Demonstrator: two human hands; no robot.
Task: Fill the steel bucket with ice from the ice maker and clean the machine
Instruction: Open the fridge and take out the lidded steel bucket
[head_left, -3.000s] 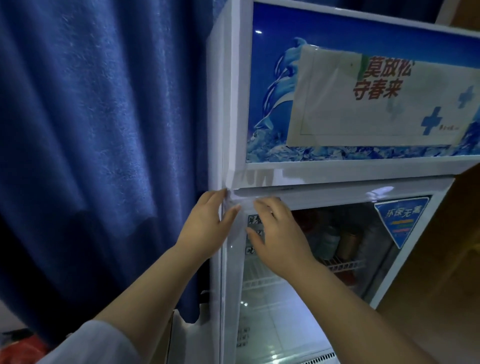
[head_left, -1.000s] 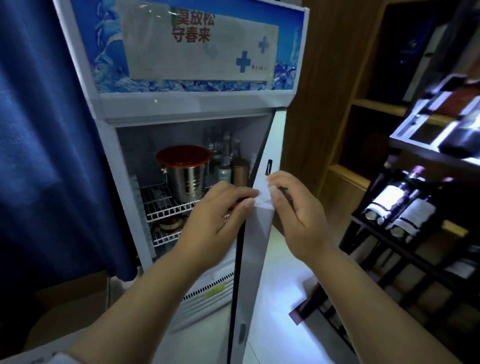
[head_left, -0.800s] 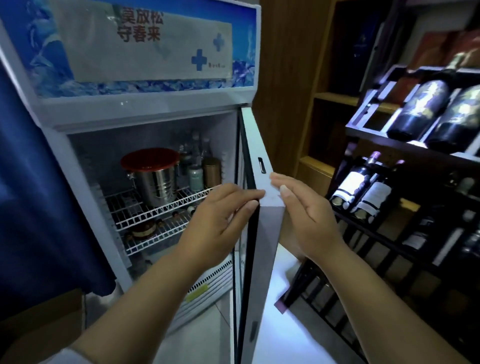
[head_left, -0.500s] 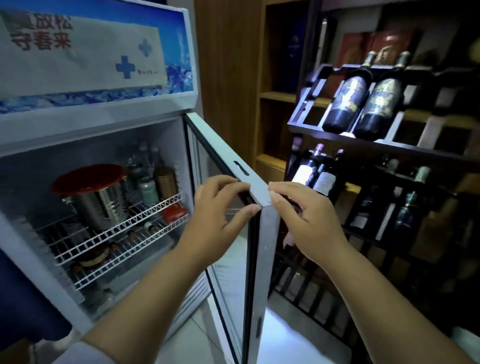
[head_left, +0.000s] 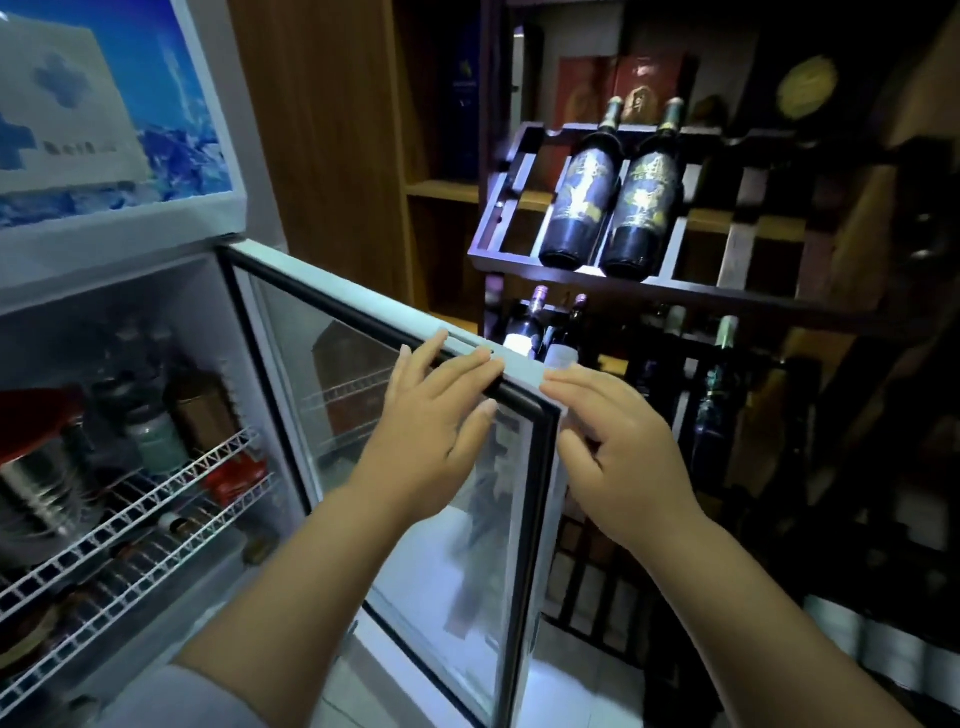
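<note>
My left hand (head_left: 431, 441) lies on the inner face of the door (head_left: 415, 457) at its top free corner, fingers laid over the top edge with the thumb spread against the black seal; they look nearly straight, pressing more than gripping. My right hand (head_left: 618, 457) is just across the corner on the outer side, fingertips touching the top edge, lower fingers bent against the outer face. Neither hand wraps the frame fully.

I judge this as the opening step: the door stands swung wide, and nothing has been lifted out. Next I would let go of the corner and reach left and down into the cabinet (head_left: 156, 312), past the door glass.

The bucket (head_left: 36, 483) sits there, well left of my left hand, on the upper wire shelf (head_left: 156, 493). It is ribbed, shiny steel under a red lid, partly cut off by the frame's edge. Bottles (head_left: 150, 426) stand just beside it, so lifting it out wants care. Beyond my right hand, a wine rack (head_left: 675, 291) stands close to the door's swing.
</note>
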